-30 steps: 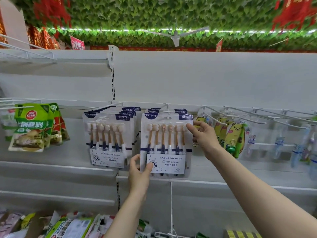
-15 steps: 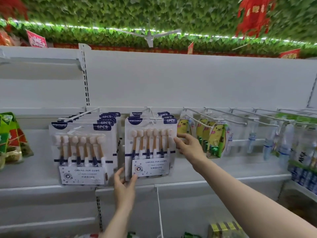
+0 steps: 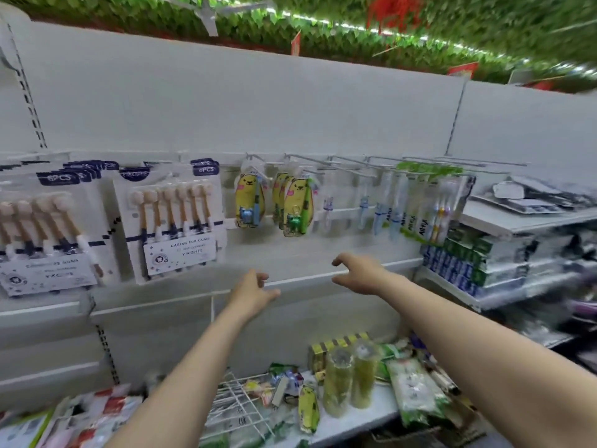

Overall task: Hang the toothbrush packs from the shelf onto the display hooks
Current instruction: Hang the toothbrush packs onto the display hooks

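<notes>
Two rows of white six-piece toothbrush packs hang on hooks at the left, the nearer front pack (image 3: 174, 221) beside another row (image 3: 48, 234). Yellow bear toothbrush packs (image 3: 294, 205) hang to their right, then clear single-brush packs (image 3: 387, 205). Bare wire display hooks (image 3: 355, 161) stick out above these. My left hand (image 3: 255, 292) and my right hand (image 3: 361, 273) hover empty in front of the white shelf edge (image 3: 307, 279), below the hanging packs, fingers loosely spread. Neither hand touches a pack.
Stacked toothpaste boxes (image 3: 462, 263) fill a shelf at the right, with flat packs (image 3: 529, 195) lying on the shelf above. The lower shelf holds yellow-green bottles (image 3: 349, 379), a wire rack (image 3: 242, 405) and loose packets (image 3: 416, 392). The image is blurred by motion.
Both hands have let go of the white six-piece pack and dropped lower to the right. My view has swung right, showing the toothpaste shelf.
</notes>
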